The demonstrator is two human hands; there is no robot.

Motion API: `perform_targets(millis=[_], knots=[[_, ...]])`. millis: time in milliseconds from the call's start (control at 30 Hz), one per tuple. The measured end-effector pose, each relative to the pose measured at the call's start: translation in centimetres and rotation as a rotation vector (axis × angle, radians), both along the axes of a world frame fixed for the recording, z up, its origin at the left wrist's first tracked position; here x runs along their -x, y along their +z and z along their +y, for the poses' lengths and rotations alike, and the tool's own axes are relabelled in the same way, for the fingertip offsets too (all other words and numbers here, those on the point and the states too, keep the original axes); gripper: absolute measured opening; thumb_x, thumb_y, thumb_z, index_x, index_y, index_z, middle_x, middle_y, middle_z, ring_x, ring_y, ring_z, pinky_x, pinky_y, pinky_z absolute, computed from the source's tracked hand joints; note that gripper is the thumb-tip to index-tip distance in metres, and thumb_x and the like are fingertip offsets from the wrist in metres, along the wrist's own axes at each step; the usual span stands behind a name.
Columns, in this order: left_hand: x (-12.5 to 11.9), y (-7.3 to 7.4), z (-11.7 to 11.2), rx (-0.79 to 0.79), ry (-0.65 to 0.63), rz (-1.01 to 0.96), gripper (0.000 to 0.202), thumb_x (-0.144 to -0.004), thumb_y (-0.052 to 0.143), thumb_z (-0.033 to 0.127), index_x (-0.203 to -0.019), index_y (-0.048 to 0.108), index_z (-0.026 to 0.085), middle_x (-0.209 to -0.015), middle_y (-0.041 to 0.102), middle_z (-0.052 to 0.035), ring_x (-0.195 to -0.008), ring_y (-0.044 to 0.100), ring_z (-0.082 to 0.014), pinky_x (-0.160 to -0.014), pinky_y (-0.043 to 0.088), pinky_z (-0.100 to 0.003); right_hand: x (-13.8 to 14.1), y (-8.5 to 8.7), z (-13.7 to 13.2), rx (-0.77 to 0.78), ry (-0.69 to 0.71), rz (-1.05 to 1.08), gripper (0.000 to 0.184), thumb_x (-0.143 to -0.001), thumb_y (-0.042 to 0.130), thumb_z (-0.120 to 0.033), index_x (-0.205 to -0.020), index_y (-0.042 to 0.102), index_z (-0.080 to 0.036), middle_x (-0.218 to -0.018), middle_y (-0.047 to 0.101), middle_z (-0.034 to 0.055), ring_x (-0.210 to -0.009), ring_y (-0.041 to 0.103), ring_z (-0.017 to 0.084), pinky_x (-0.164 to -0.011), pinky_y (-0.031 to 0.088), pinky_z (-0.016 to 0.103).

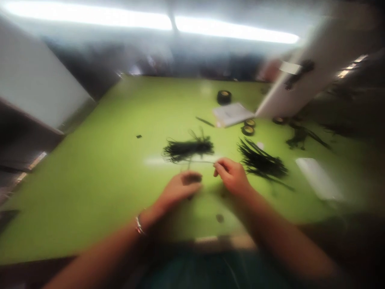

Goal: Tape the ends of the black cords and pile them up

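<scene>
My right hand [231, 175] is closed in a pinch on one end of a thin black cord [204, 161], which stretches leftward just in front of a black bundle. My left hand [184, 185] is curled, thumb towards the fingers, with something dark and blurred between them; what it is I cannot make out. Beyond both hands lies that bundle of looped black cords [188, 148]. To the right of my right hand is a second bundle of black cords [263, 160], its strands fanned out.
On the green table [105, 172] lie a large black tape roll [224, 97], smaller tape rolls [248, 130], a paper pad [233, 114], a dark pen-like stick [205, 121] and a pale flat piece [319, 178]. A white post [288, 96] rises at the right.
</scene>
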State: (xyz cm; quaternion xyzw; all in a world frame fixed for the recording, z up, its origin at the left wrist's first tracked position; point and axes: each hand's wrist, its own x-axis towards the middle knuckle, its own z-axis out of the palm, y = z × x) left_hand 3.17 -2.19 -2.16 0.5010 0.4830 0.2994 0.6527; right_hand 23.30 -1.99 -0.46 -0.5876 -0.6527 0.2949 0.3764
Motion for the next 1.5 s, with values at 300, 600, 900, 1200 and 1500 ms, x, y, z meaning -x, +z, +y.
perform_targets(millis=[300, 600, 900, 1200, 1500], knots=[[-0.6, 1.0, -0.5, 0.025, 0.113, -0.053, 0.056, -0.069, 0.078, 0.037, -0.116, 0.061, 0.013, -0.091, 0.067, -0.0083, -0.069, 0.057, -0.0138, -0.055, 0.042, -0.024, 2.4, 0.3, -1.8, -0.047, 0.049, 0.170, 0.012, -0.081, 0.064, -0.024, -0.071, 0.070, -0.020, -0.070, 0.064, 0.0009, -0.066, 0.058, 0.014, -0.064, 0.047, 0.027], [-0.5, -0.2, 0.0, -0.177, 0.075, -0.036, 0.061, -0.070, 0.078, 0.034, -0.125, 0.058, 0.015, -0.103, 0.068, -0.0110, -0.094, 0.063, -0.0232, -0.080, 0.050, -0.033, 2.7, -0.1, -1.6, 0.048, 0.095, 0.217, 0.019, -0.080, 0.063, -0.022, -0.095, 0.073, -0.022, -0.078, 0.069, 0.0014, -0.072, 0.062, 0.015, -0.071, 0.051, 0.029], [-0.4, 0.5, -0.2, -0.396, -0.085, -0.048, 0.041, -0.078, 0.070, 0.023, -0.119, 0.065, 0.021, -0.117, 0.067, -0.0069, -0.107, 0.062, -0.0234, -0.096, 0.047, -0.034, 2.9, -0.3, -1.2, 0.011, 0.126, 0.179, 0.011, -0.082, 0.055, -0.022, -0.074, 0.062, -0.019, -0.073, 0.063, 0.0007, -0.070, 0.057, 0.014, -0.069, 0.046, 0.027], [-0.9, -0.1, -0.9, -0.367, -0.080, -0.045, 0.035, -0.077, 0.071, 0.023, -0.111, 0.068, 0.019, -0.104, 0.070, -0.0070, -0.093, 0.064, -0.0218, -0.086, 0.049, -0.033, 3.0, -0.2, -1.7, 0.014, -0.007, 0.247, 0.012, -0.083, 0.056, -0.026, -0.073, 0.060, -0.019, -0.068, 0.058, -0.0007, -0.064, 0.052, 0.013, -0.062, 0.044, 0.025], [-0.4, 0.1, -0.8, -0.316, -0.070, -0.174, 0.020, -0.084, 0.064, 0.030, -0.098, 0.072, 0.018, -0.090, 0.067, -0.0055, -0.079, 0.061, -0.0175, -0.072, 0.048, -0.028, 3.2, -0.6, -1.5, -0.162, -0.016, 0.182, 0.014, -0.084, 0.056, -0.024, -0.071, 0.060, -0.019, -0.068, 0.058, -0.0010, -0.064, 0.053, 0.013, -0.062, 0.045, 0.025]])
